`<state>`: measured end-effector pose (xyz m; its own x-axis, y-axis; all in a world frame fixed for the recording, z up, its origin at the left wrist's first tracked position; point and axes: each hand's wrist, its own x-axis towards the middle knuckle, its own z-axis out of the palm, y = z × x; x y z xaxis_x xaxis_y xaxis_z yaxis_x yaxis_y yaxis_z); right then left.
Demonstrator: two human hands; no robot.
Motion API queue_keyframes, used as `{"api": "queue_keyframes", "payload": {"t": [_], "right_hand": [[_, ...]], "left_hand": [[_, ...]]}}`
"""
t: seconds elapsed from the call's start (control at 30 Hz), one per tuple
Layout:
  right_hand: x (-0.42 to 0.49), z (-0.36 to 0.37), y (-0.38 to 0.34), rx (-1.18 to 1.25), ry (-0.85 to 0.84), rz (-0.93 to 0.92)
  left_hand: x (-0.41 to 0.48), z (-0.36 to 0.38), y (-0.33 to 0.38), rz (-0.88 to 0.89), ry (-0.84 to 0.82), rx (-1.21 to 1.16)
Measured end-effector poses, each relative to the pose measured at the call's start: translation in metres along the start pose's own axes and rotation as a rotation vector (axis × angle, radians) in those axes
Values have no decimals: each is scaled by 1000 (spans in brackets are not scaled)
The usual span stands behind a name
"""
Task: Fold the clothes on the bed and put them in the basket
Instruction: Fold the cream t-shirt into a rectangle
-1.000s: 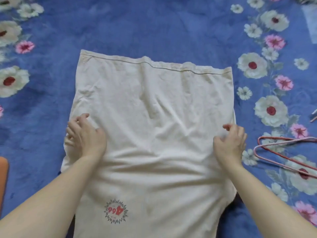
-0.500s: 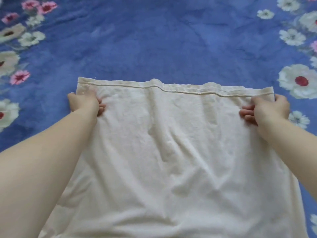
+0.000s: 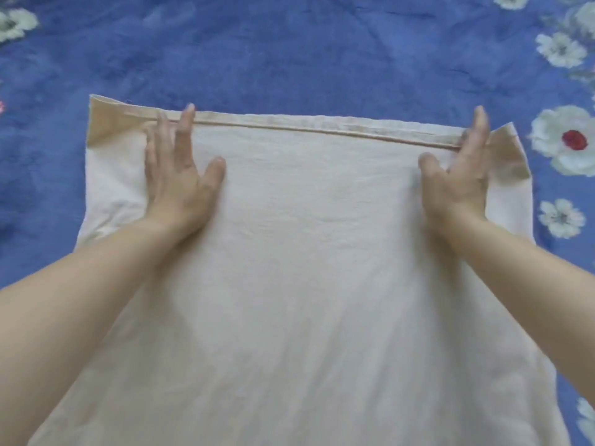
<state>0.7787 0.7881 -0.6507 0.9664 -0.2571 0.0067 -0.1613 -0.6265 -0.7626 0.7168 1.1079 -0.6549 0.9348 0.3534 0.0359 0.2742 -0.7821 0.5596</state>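
A cream-coloured garment (image 3: 306, 252) lies spread flat on the bed, its hemmed edge running across the far side. My left hand (image 3: 180, 175) lies flat on the cloth near the far left corner, fingers straight and reaching the hem. My right hand (image 3: 457, 175) lies flat near the far right corner, fingertips on the hem. Both far corners of the cloth stick out beyond my hands, slightly turned up. No basket is in view.
The bed is covered by a blue blanket (image 3: 289, 53) with white and red flowers (image 3: 570, 140) along the right side and at the top left. Bare blanket stretches beyond the garment's far edge.
My hands gripped the far corners half a second ago; now both have opened and lie flat on the cloth, slightly inward of the corners. The view has moved closer.
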Motion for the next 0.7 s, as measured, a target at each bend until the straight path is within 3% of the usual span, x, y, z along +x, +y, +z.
{"api": "queue_keyframes", "payload": {"t": [0.07, 0.13, 0.37, 0.5, 0.7], "right_hand": [[-29, 19, -9, -255, -231, -309], [-36, 30, -4, -509, -384, -434], [10, -43, 62, -885, -274, -19], [-20, -39, 51, -857, -175, -38], [-177, 6, 8, -636, -434, -481]], "left_hand": [[-14, 19, 11, 71, -96, 195], [-17, 26, 9, 52, -125, 266], [-12, -19, -52, -167, -146, 484], [-37, -15, -37, -273, -117, 454], [-170, 14, 19, 52, -162, 297]]}}
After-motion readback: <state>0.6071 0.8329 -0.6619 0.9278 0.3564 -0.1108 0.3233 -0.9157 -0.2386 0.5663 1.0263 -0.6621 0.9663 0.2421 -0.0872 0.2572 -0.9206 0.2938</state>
